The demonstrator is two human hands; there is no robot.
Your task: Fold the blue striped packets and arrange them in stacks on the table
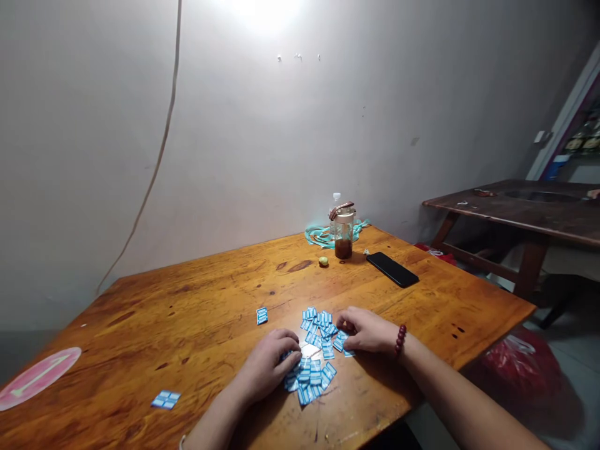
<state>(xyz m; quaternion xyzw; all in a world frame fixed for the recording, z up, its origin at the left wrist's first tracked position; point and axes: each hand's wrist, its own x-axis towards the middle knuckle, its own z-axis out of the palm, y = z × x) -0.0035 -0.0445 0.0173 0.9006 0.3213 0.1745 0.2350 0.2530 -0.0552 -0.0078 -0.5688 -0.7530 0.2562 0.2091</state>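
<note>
Small blue-and-white pieces lie in a loose, overlapping heap on the wooden table. My left hand rests at the heap's left edge, fingers curved and apart over some pieces. At the right edge, my right hand, with a dark red bead bracelet at the wrist, touches a few pieces with thumb and fingers spread. One separate piece lies above my left hand, and another blue-and-white piece is at the lower left.
A jar of dark liquid, a clear bottle, turquoise straps and a small yellow-green item stand or lie toward the back. A black phone lies at the right. Another dark table stands beyond.
</note>
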